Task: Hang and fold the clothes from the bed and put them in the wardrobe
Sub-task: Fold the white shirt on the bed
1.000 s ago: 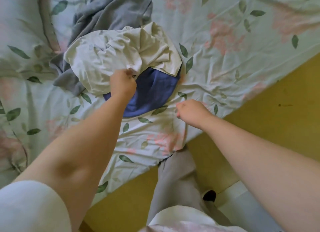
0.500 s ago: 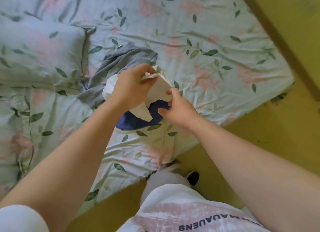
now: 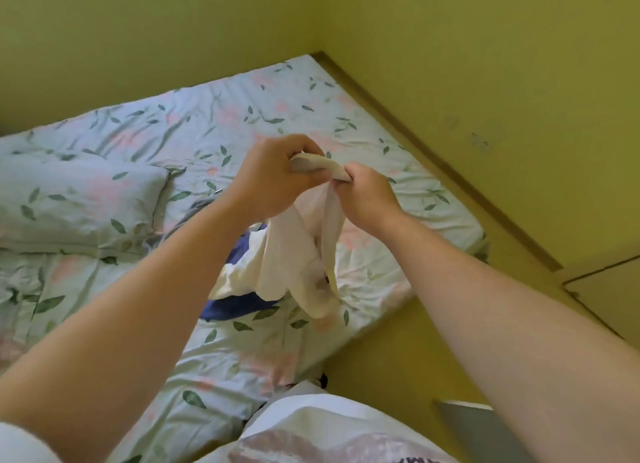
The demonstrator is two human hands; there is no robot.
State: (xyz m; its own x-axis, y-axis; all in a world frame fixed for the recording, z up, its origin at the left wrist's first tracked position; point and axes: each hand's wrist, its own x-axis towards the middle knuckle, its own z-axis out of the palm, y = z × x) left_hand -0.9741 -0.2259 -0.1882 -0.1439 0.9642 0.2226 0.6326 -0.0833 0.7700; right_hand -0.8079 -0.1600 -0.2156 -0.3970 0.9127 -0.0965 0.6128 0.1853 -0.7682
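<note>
Limply dangling cream garment (creased), top edge clenched in left hand, right hand grip

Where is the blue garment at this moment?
In the head view, the blue garment lies mid-frame on the bed, near its closer edge, partly behind the white garment gripped by the left hand and right hand.

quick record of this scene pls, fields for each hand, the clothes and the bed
left hand: grips the white garment's top edge
right hand: pinches the same edge, beside the left hand
white garment: held up, hanging over the bed
blue garment: lies on the bed beneath it
grey garment: on the bed, mostly hidden
bed: floral sheet, pillow at its left
</note>
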